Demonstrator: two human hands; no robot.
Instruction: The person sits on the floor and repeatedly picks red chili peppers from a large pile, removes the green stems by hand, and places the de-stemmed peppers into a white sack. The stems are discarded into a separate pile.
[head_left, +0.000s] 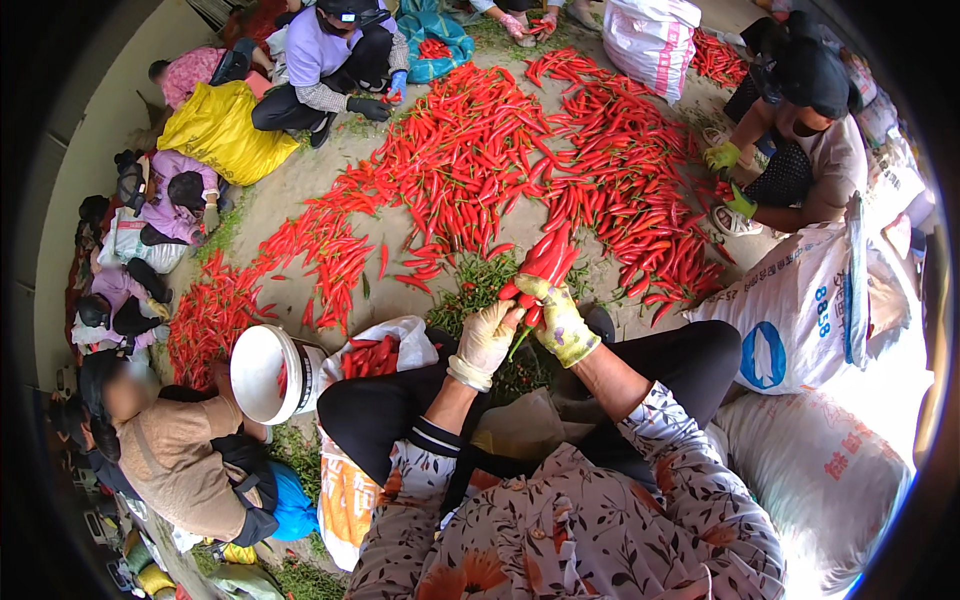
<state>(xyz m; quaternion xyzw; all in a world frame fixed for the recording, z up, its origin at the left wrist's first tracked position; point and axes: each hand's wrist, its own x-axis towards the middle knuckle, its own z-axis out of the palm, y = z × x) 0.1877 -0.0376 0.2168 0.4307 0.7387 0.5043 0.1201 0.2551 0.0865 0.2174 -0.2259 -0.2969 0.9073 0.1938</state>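
My right hand (561, 321), in a yellow patterned work glove, grips a bunch of red chili peppers (550, 259) with their tips pointing away from me. My left hand (486, 341) wears a cream rubber glove and has its fingertips at the near end of that bunch, pinched near the stems; whether it holds one pepper there is hidden. A green stem (519, 343) hangs below, between the two hands. Under them lies a heap of green stems (480, 289) on the concrete floor. Just beyond spreads a large pile of red chili peppers (472, 165).
To my left, a white bucket (259, 375) lies tipped beside an open sack of peppers (371, 356). Full woven sacks (817, 472) stand at my right. Co-workers crouch around the pile, one at the right (817, 150) and another at the left (180, 457).
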